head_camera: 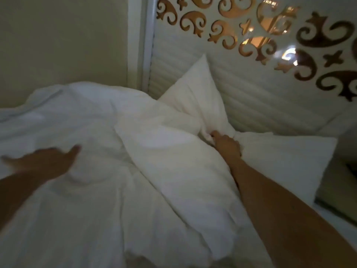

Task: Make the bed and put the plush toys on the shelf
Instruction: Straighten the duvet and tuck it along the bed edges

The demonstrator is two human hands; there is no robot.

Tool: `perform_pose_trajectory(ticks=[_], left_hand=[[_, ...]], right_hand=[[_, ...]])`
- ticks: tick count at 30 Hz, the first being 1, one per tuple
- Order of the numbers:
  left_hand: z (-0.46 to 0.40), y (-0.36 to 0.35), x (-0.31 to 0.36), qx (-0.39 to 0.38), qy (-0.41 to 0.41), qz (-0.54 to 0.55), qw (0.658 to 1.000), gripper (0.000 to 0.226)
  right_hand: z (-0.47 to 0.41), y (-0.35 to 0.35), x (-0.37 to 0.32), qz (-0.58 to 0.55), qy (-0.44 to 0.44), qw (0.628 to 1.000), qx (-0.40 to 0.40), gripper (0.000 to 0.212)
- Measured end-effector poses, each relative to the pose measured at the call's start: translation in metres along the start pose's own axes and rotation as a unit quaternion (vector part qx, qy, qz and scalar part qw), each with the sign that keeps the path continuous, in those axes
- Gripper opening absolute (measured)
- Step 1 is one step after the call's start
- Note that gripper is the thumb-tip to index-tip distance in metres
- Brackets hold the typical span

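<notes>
Crumpled duvet (81, 200) nearest, unsmoothed. Left hand (44, 163) hovers over it, grip spread (blurred). Right hand (227, 143) pinches upright pillow (195, 97) corner by headboard (260, 89). Step: pillow placement, probably. Next: seat pillow, flatten duvet. No plush toys visible.

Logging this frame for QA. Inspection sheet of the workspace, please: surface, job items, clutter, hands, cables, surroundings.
Surface: bed covered by a rumpled white duvet, not smoothed.
Job's things: upright pillow leaning on the headboard; a second pillow lying flat to its right; a third pillow lying in front. No plush toys or shelf seen.
Clutter: nothing seen.
Grippers: right hand shut on the upright pillow's lower edge; left hand open, blurred, over the duvet.
Cables: nothing seen.
Surroundings: headboard with gold scroll cutouts, plain wall at left, dim light.
</notes>
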State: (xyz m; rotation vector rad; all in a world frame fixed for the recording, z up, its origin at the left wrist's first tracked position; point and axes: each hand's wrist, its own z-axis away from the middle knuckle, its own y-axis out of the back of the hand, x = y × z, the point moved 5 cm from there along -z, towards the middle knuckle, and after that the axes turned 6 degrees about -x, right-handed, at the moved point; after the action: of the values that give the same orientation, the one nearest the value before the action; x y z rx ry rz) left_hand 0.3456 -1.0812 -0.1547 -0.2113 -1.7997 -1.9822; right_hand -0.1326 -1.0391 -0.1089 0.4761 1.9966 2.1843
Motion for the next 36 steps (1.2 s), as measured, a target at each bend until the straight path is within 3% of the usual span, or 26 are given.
perform_pose_trajectory(ticks=[1, 2, 3, 4, 6, 8, 11, 13, 15, 18, 20, 23, 26, 27, 29, 31, 33, 34, 36], left_hand=[[0.032, 0.018, 0.063, 0.016, -0.051, -0.021, 0.998, 0.106], [0.068, 0.031, 0.111, 0.044, -0.116, 0.031, 0.992, 0.082], [0.105, 0.03, 0.166, 0.039, -0.229, 0.021, 0.972, 0.069], [0.151, 0.021, 0.213, -0.039, -0.324, 0.032, 0.945, 0.066], [0.221, -0.009, 0.254, -0.258, -0.343, 0.009, 0.903, 0.062], [0.248, -0.013, 0.254, -0.308, -0.277, 0.051, 0.909, 0.061], [0.254, 0.059, 0.242, -0.208, -0.205, 0.229, 0.929, 0.075], [0.25, 0.116, 0.231, -0.17, -0.127, 0.322, 0.923, 0.093], [0.258, 0.183, 0.228, -0.137, -0.086, 0.422, 0.892, 0.105], [0.295, 0.282, 0.211, -0.047, -0.073, 0.591, 0.802, 0.116], [0.336, 0.337, 0.171, 0.051, -0.034, 0.615, 0.786, 0.123], [0.405, 0.399, 0.079, 0.179, 0.045, 0.549, 0.815, 0.113], [0.464, 0.436, -0.026, 0.225, 0.145, 0.467, 0.843, 0.105], [0.482, 0.444, -0.062, 0.235, 0.167, 0.44, 0.851, 0.104], [0.513, 0.448, -0.137, 0.245, 0.221, 0.353, 0.876, 0.104], [0.537, 0.429, -0.205, 0.199, 0.262, 0.236, 0.914, 0.098], [0.558, 0.382, -0.267, 0.07, 0.265, 0.121, 0.954, 0.085], [0.574, 0.35, -0.292, -0.019, 0.254, 0.082, 0.963, 0.08], [0.618, 0.291, -0.331, -0.158, 0.224, 0.052, 0.96, 0.075]], right_hand=[[0.01, 0.004, -0.001, -0.047, 0.01, 0.999, -0.017, 0.037], [0.021, 0.014, -0.004, -0.07, 0.037, 0.997, 0.001, 0.033], [0.028, 0.032, -0.003, -0.079, 0.048, 0.995, 0.031, 0.031], [0.039, 0.057, -0.002, -0.059, 0.055, 0.994, 0.076, 0.028], [0.061, 0.127, -0.001, -0.024, 0.093, 0.975, 0.202, 0.023], [0.083, 0.204, -0.003, -0.005, 0.142, 0.953, 0.266, 0.027], [0.136, 0.298, -0.004, -0.016, 0.202, 0.932, 0.302, 0.025], [0.178, 0.359, -0.01, -0.093, 0.241, 0.914, 0.314, 0.02], [0.224, 0.422, -0.026, -0.185, 0.301, 0.883, 0.308, 0.018], [0.296, 0.499, -0.059, -0.303, 0.394, 0.839, 0.222, 0.03], [0.344, 0.523, -0.089, -0.36, 0.428, 0.818, 0.138, 0.04], [0.407, 0.521, -0.147, -0.454, 0.426, 0.782, -0.019, 0.039], [0.47, 0.483, -0.216, -0.581, 0.361, 0.71, -0.166, 0.021], [0.49, 0.463, -0.24, -0.593, 0.343, 0.703, -0.191, 0.015], [0.533, 0.411, -0.293, -0.548, 0.331, 0.742, -0.2, 0.015], [0.577, 0.348, -0.337, -0.43, 0.331, 0.818, -0.189, 0.028], [0.623, 0.271, -0.368, -0.274, 0.355, 0.869, -0.21, 0.058], [0.648, 0.229, -0.373, -0.194, 0.364, 0.875, -0.253, 0.07], [0.697, 0.153, -0.37, -0.072, 0.379, 0.853, -0.352, 0.078]])
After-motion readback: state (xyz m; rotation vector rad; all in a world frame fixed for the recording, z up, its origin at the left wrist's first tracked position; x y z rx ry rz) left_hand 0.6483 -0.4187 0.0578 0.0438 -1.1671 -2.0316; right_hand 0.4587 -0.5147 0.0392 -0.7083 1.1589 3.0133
